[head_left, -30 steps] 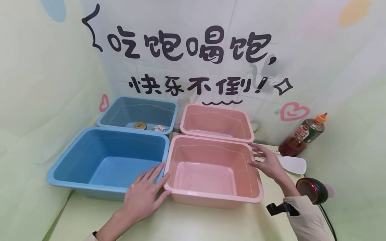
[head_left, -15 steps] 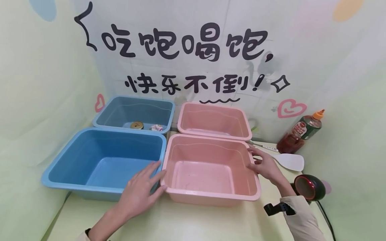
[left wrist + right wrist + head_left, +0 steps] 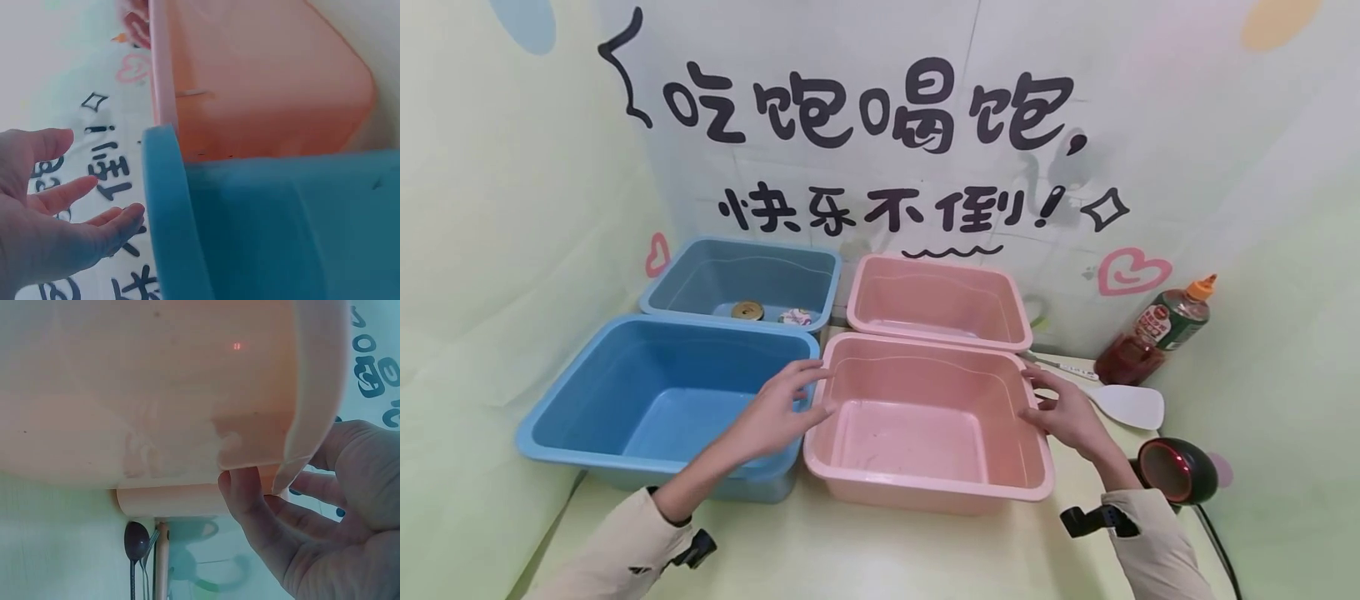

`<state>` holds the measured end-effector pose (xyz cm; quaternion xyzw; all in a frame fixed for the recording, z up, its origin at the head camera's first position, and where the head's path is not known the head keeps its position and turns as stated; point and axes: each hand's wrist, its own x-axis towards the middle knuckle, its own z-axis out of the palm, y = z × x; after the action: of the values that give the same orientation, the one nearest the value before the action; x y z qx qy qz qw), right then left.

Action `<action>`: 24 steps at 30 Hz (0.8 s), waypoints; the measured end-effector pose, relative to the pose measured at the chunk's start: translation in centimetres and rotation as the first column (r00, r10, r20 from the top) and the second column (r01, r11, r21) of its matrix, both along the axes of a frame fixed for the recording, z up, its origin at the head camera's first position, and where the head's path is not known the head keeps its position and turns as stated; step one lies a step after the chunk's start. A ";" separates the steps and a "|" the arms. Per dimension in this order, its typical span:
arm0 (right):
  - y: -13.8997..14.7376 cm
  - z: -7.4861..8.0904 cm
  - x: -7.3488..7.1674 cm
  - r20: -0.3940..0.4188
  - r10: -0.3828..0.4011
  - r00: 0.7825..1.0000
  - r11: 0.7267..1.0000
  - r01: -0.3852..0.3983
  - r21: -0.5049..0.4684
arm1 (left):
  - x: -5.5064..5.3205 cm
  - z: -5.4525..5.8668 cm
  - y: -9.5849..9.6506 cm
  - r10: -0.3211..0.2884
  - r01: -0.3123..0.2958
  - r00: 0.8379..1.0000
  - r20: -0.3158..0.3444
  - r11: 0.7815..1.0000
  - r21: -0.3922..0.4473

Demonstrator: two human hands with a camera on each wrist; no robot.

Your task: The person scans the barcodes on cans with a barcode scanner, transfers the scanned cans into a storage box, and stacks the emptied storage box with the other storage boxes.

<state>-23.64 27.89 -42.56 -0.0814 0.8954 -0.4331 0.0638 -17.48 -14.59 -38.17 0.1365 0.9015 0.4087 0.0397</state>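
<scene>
At the front right stands a large pink basin [image 3: 928, 492], with a large blue basin [image 3: 617, 456] beside it on the left. My right hand [image 3: 1071, 419] grips the pink basin's right rim, thumb over the top. The right wrist view shows that right hand [image 3: 369, 481] with fingers against the outer wall below the rim. My left hand [image 3: 781, 414] hovers over the two adjoining rims, its fingers loosely spread. Seen from the left wrist, the left hand [image 3: 56, 225] is apart from the blue rim [image 3: 169, 200] and holds nothing.
Behind stand a smaller blue basin [image 3: 748, 279], holding a round wooden piece [image 3: 747, 311] and a patterned piece [image 3: 796, 317], and a smaller pink basin [image 3: 936, 296]. To the right are a sauce bottle [image 3: 1157, 333], a white turner [image 3: 1127, 407] and a black rounded object [image 3: 1176, 471].
My left hand has risen from the near corner where the rims meet and moved farther back over them. The right hand stays at the pink rim, and the basins keep their places.
</scene>
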 end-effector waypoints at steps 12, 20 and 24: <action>0.3 0.3 0.4 0.007 0.011 1.000 1.000 -0.011 0.026 | -2.1 -0.4 2.1 -0.015 0.031 0.994 0.111 0.989 -0.147; 0.8 0.8 0.9 0.012 -0.015 1.000 0.996 0.014 0.083 | -2.7 -0.4 2.9 -0.014 0.037 0.992 0.128 0.983 -0.177; 1.2 0.9 1.3 0.039 -0.026 0.999 0.998 0.024 0.060 | -3.1 -0.6 3.5 0.002 0.022 0.987 0.162 0.989 -0.145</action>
<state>-22.34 29.05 -41.70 -0.0598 0.9073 -0.4086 0.0786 -20.55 -11.12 -38.82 0.1043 0.9223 0.3508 0.1246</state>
